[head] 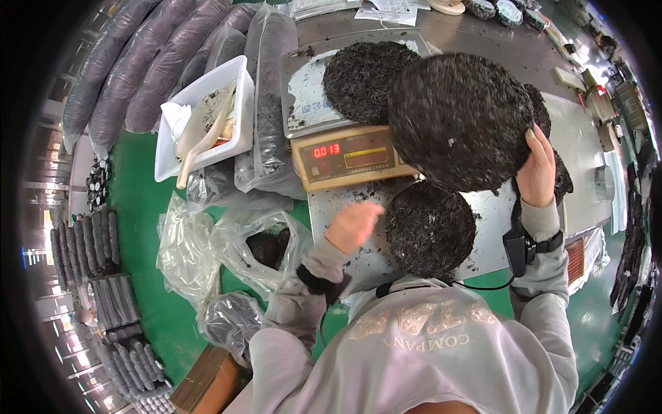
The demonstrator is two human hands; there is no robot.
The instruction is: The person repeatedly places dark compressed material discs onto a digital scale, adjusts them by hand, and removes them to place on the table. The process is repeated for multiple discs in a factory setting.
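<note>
My right hand [537, 168] grips the right edge of a large dark round cake of dried, pressed leafy material [460, 121], which is blurred and raised over the table. Blurred too, my left hand [354, 227] is apart from it with the fingers drawn together, nothing seen in them. Between my hands, near my body, a smaller dark round cake [430, 230] lies on the metal table. Another dark cake [368, 80] rests on the pan of a digital scale [346, 158], whose display reads 0.013. More dark cakes [562, 176] are partly hidden behind my right hand.
A white plastic bin [243, 111] with a scoop [207, 129] stands left of the scale. Long plastic-wrapped dark rolls [176, 57] lie at the upper left. An open clear bag [232, 235] hangs by the metal table's left edge [315, 217]. A cardboard box [209, 380] is at lower left.
</note>
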